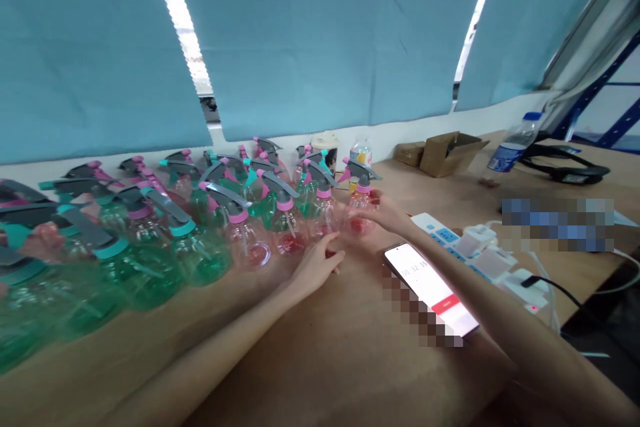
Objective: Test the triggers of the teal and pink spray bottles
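The right hand (374,212) is gripping the rightmost pink spray bottle (359,199), which is standing upright at the row's right end. The left hand (319,263) is hovering or resting, fingers loosely bent and partly apart, just before a neighbouring pink spray bottle (323,209); contact cannot be told. Green spray bottles (196,256) are standing leftward; a phone (425,283) is lying on the table (320,340).

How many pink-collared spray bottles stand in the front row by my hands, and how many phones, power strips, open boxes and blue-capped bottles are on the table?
Pink-collared spray bottles: 4
Phone: 1
Power strip: 1
Open box: 1
Blue-capped bottle: 1
Total: 8
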`<state>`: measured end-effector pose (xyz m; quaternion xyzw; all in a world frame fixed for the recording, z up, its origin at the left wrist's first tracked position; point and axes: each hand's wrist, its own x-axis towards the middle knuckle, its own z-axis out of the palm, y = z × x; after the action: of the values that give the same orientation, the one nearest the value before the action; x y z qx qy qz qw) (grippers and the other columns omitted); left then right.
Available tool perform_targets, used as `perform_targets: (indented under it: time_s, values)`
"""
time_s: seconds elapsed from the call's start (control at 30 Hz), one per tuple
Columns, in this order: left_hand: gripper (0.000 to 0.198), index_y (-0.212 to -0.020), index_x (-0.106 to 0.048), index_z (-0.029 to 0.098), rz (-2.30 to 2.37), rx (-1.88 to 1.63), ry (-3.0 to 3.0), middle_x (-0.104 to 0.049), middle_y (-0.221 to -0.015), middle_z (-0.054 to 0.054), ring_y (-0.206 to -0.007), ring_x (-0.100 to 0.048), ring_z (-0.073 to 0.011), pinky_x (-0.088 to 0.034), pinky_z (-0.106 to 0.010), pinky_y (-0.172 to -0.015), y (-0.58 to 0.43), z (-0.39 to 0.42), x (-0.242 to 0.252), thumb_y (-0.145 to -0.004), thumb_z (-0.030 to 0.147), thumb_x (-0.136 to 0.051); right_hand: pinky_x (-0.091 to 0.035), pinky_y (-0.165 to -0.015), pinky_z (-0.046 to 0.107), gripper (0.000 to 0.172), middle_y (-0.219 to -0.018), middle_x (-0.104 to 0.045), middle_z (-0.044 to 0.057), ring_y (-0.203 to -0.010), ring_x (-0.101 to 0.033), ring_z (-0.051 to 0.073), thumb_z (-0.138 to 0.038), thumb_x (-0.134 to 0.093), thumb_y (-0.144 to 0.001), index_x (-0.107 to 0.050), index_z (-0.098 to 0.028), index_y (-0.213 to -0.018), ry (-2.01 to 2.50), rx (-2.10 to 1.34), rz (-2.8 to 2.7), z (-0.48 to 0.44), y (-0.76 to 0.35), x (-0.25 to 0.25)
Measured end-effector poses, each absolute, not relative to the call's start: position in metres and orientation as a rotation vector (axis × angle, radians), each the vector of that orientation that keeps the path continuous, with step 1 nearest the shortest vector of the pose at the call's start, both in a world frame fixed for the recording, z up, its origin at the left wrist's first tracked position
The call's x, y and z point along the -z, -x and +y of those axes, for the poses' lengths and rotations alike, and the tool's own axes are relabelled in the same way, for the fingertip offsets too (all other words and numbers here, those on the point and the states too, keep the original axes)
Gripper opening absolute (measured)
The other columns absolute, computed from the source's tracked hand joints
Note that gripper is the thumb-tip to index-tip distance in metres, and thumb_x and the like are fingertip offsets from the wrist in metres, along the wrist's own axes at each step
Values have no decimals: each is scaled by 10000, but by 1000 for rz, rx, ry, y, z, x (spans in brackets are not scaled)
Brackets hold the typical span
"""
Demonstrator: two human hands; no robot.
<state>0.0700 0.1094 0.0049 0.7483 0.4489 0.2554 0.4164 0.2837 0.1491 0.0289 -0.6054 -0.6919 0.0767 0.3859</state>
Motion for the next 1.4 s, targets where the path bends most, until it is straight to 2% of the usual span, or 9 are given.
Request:
perform_targets:
  time_s: [0.33, 0.43, 0.6, 0.7, 0.8, 0.93, 1.17, 1.3, 1.4]
  values:
    - [198, -1050, -583, 216, 1111, -756, -1905, -662, -847, -27, -803, -645, -196, -504, -340, -768, -52, 80, -28, -867, 266, -524, -496, -763, 429, 656, -994, -669, 114, -896, -632, 304, -547, -740, -593, -566, -177, -1106, 1641, -203, -1591, 79, -278, -62]
    - [323, -1177, -507, 222, 1094, -884, -1904, -621, -1099, -74, -1028, -592, -230, -484, -377, -853, -41, 59, -46, -876, 334, -542, -497, -758, 424, 612, -1012, -652, 104, -889, -626, 287, -569, -706, -649, -529, -198, -1104, 1583, -168, -1601, 34, -255, -70]
    - [751, -1414, -236, 278, 1001, -1124, -1987, -354, -1442, -106, -1281, -400, -291, -383, -461, -1007, -19, 24, -76, -805, 399, -658, -518, -672, 403, 562, -1033, -647, 128, -881, -631, 289, -567, -635, -726, -489, -197, -1123, 1486, -148, -1690, -11, -195, -60]
    - [783, -1405, -256, 283, 1107, -1145, -2032, -388, -1402, -111, -1237, -435, -320, -370, -494, -1000, -3, 10, -88, -765, 408, -691, -512, -632, 402, 432, -966, -643, 129, -831, -633, 287, -516, -580, -753, -522, -201, -1043, 1464, -85, -1793, -18, -161, -50]
    - [639, -1298, -393, 273, 1218, -1120, -2015, -525, -1248, -86, -1147, -498, -308, -406, -482, -945, 14, 1, -91, -751, 390, -703, -491, -552, 383, 384, -919, -619, 135, -758, -616, 281, -487, -579, -732, -553, -187, -970, 1489, 25, -1917, -21, -133, -43]
    - [572, -1220, -442, 232, 1284, -1118, -2011, -559, -1195, -81, -1122, -510, -295, -406, -466, -935, 37, -6, -88, -731, 339, -719, -505, -606, 398, 326, -900, -611, 112, -787, -597, 274, -434, -577, -734, -579, -182, -941, 1387, 129, -2059, -25, -100, -42]
    - [584, -1279, -392, 172, 1289, -1121, -1963, -471, -1339, -142, -1202, -474, -314, -369, -482, -985, 77, -11, -86, -763, 259, -650, -506, -623, 447, 539, -833, -619, 126, -758, -587, 286, -636, -534, -759, -574, -121, -913, 1188, 254, -2092, -27, -59, -39]
    - [570, -1322, -373, 169, 1195, -1160, -1976, -458, -1358, -140, -1237, -443, -302, -332, -468, -1017, 90, -13, -86, -804, 272, -586, -529, -723, 472, 674, -947, -637, 177, -863, -613, 307, -668, -500, -783, -513, -71, -1095, 1058, 131, -2142, -27, -49, -32]
    - [404, -1237, -479, 185, 1175, -1209, -1934, -574, -1185, -97, -1109, -526, -270, -388, -439, -948, 95, -14, -84, -845, 275, -513, -505, -857, 504, 769, -1103, -611, 221, -1038, -588, 340, -651, -500, -798, -376, -49, -1260, 978, 88, -2178, -28, -45, -24]
